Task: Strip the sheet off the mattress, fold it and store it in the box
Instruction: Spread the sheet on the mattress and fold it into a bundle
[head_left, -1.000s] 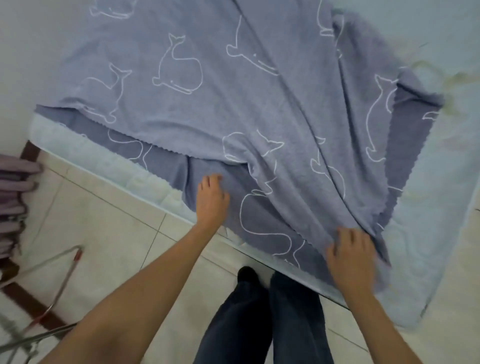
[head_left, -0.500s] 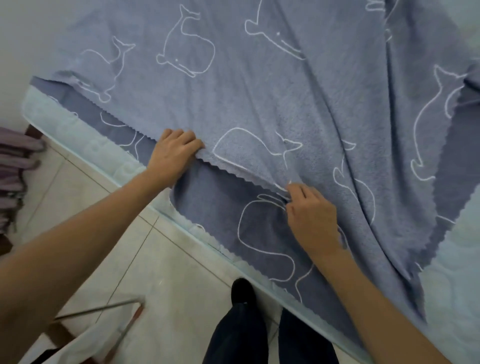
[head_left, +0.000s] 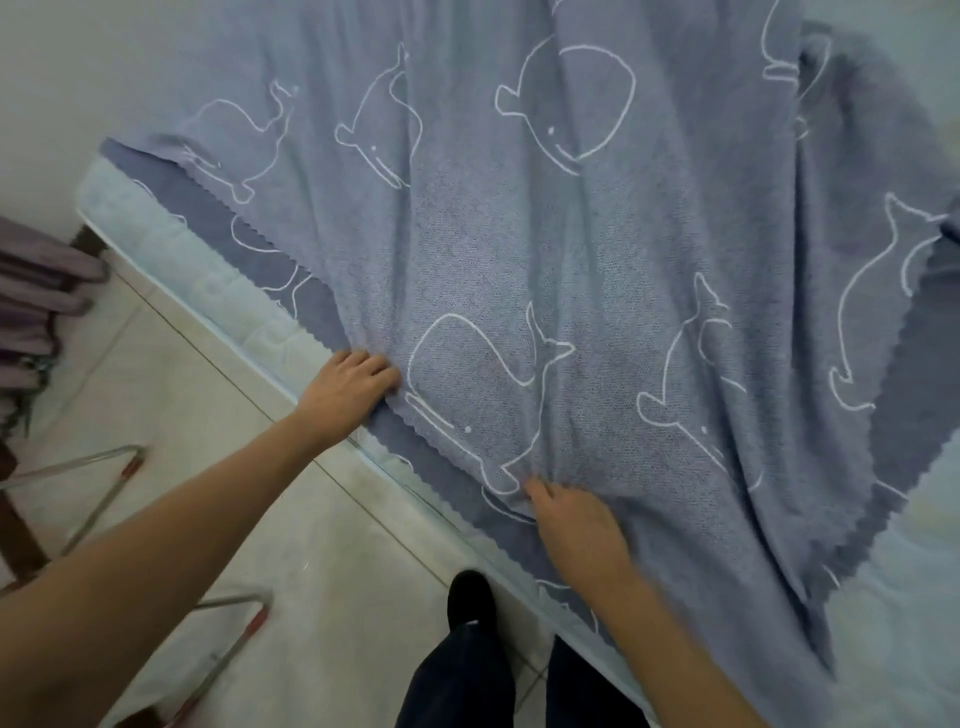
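Note:
A grey-blue sheet (head_left: 545, 249) printed with white whale outlines lies doubled over on a pale mattress (head_left: 171, 249), its zigzag edges near the mattress's front edge. My left hand (head_left: 345, 389) grips the upper layer's zigzag edge at the mattress's front edge. My right hand (head_left: 576, 530) pinches the same upper edge further right, over the lower layer. The lower layer shows as a darker strip below the upper edge. No box is in view.
Pale floor tiles (head_left: 171, 395) lie below the mattress edge. A metal drying-rack frame (head_left: 98, 499) with red tips stands at lower left. Folded purple cloth (head_left: 36, 291) is stacked at the far left. My dark-trousered legs (head_left: 467, 670) stand against the mattress.
Both hands have pulled the upper layer's edge toward me, down over the lower layer to the mattress's front edge. The view has tilted and more of the sheet's right side shows.

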